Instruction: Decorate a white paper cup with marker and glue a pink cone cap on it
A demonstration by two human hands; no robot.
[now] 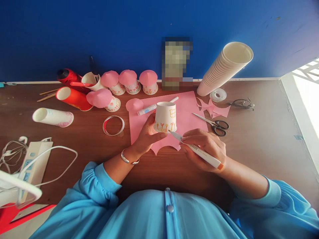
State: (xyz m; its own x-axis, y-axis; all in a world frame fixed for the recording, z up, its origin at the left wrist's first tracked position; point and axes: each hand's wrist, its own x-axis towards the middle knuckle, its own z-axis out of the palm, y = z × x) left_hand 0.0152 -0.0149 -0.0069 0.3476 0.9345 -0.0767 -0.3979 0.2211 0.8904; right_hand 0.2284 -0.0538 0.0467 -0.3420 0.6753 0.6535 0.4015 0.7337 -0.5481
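Note:
My left hand (147,134) grips an upside-down white paper cup (163,114) from its left side, fingers behind it and thumb along the lower rim. The cup carries a yellow window drawing and a row of red and yellow flowers near the rim. In my right hand (205,149) is a white marker (201,153) with an orange end, its tip close to the cup's lower right rim; contact I cannot tell. Beneath both lies a pink paper sheet (189,106) with curved cut-outs. A glue stick (147,110) and another marker (173,99) rest on it.
Pink-topped decorated cups (149,83) stand at the back left, near a red cup (73,99). Scissors (216,126), pink scraps (214,109), clear tape (218,95) and a tall cup stack (224,68) are to the right. A tape ring (113,125) and power strip (36,162) lie left.

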